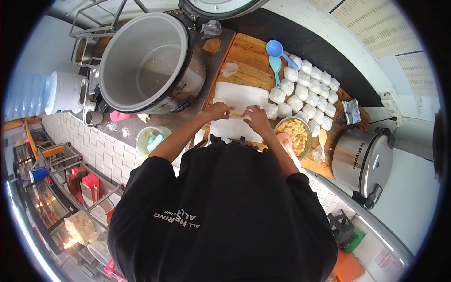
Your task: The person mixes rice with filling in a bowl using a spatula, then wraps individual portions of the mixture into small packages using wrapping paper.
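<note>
White paper sheets lie on the wooden table in front of the person. Over them, my left hand and my right hand hold the two ends of a thin, pale yellowish strip, fingers closed on it. Right of my right hand are rows of white wrapped pieces. A metal bowl of yellow crumbly filling stands close to my right forearm, with a pink-handled utensil in it.
A large open pot stands at the left, with a white tub nearer. Blue and teal scoops lie behind the papers. A steel rice cooker is at the right, near a wooden spoon.
</note>
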Demonstrator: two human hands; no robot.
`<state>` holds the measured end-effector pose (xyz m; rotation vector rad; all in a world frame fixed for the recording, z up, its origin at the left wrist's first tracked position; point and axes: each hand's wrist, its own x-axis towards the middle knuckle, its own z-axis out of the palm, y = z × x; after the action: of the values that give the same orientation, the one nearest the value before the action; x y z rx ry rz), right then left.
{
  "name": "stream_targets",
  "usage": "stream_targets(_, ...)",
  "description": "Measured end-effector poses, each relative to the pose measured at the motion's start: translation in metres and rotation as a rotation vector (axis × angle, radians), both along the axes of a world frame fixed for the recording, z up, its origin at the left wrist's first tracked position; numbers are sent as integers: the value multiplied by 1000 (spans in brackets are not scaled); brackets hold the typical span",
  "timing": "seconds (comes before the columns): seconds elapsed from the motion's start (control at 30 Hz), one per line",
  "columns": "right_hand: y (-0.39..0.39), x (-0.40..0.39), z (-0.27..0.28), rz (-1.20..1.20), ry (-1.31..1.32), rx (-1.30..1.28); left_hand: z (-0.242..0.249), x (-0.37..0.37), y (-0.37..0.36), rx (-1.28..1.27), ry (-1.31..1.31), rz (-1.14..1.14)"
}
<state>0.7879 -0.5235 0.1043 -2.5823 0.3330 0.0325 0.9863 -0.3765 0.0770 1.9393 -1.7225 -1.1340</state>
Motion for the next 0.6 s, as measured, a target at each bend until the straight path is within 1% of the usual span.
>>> stream_targets(0.03,-6,3,-10,-50,-43,73,0,2,0,-6,-7,3)
stream_targets(0.07,-13,7,-15,-46,-50,66,-3,5,-1,-11,30,27)
stream_targets(0.13,-26,13,-25,-110,63,343,-10,10,-5,-20,66,50)
stream_targets(0.17,-33,16,-34,-111,59,338,-19,14,-7,-11,155,121)
stream_targets(0.2,-40,19,-45,-144,47,404,-23,17,-10,-1,245,191)
stream_targets(0.23,-46,23,-56,-177,34,471,-27,22,-13,-5,243,188)
stream_targets(0.3,-52,30,-67,-181,59,430,-37,35,-18,117,270,267)
stream_targets(0.33,-56,33,-71,-182,88,391,-45,40,-17,113,269,268)
stream_targets(0.37,-57,37,-66,-180,87,388,-63,46,-14,142,236,305)
stream_targets(0.43,-57,45,-54,-202,191,362,-72,50,-16,168,207,344)
stream_targets(0.47,-61,45,-58,-199,194,360,-71,48,-17,159,144,352)
stream_targets(0.5,-66,43,-61,-147,186,424,-70,44,-15,153,83,362)
stream_targets(0.53,-71,42,-65,-94,180,489,-70,40,-13,158,88,369)
stream_targets(0.57,-76,41,-68,-88,187,493,-68,34,-12,98,-3,387)
stream_targets(0.6,-83,39,-70,-52,248,535,-65,27,-11,38,-92,403)
